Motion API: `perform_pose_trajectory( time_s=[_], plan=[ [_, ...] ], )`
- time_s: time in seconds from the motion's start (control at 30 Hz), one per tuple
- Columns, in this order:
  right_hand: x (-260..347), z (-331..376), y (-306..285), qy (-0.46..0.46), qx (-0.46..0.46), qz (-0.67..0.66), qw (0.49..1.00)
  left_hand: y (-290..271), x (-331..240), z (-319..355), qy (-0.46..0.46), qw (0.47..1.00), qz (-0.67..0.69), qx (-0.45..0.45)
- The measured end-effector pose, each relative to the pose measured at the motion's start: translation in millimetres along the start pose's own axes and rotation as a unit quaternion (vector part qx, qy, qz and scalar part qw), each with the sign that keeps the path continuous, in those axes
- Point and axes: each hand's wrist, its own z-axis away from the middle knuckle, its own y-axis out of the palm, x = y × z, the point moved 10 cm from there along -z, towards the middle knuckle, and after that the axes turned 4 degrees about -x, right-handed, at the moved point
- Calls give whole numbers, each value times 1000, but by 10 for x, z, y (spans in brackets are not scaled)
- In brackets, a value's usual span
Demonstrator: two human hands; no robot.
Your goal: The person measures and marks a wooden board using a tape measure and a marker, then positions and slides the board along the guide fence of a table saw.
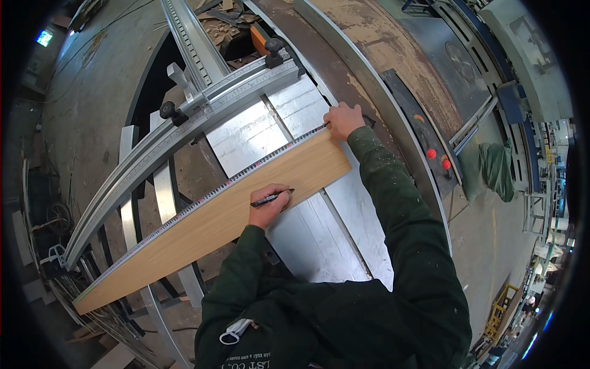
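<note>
A long light-brown wooden board (298, 167) lies slantwise over a silver metal machine table (307, 243), its far-left end reaching past the table over metal rails. Stretched along the board's upper edge is a measuring tape (246, 172). My right hand (345, 120) pinches the tape at the board's right end, its fingertips partly hidden. With my left hand (268, 206) closed around a black marker (265, 200), I rest on the board's face near its lower edge. The marker's tip points right, close to the wood; I cannot tell whether it touches.
Beyond the board runs a silver fence (239, 87) with black knobs (274, 52). To the right stand a curved metal rail (375, 77) and a dark panel with red knobs (431, 154). Wood scraps (222, 27) lie at the top. A green sack (496, 169) hangs at right.
</note>
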Motion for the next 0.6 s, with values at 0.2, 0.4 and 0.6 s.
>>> perform_pose_trajectory(
  time_s=[0.2, 0.4, 0.6],
  plan=[
    [-28, 5, 22, 1, -13, -7, 1000, 1, 15, 4, -18, 1000, -3, -1],
    [-23, -5, 38, 3, -3, 7, 1000, -5, 29, 2, -21, 1000, -3, 0],
    [-14, -5, 27, -1, -8, 2, 1000, -3, 35, 5, -25, 1000, 8, 0]
  ],
)
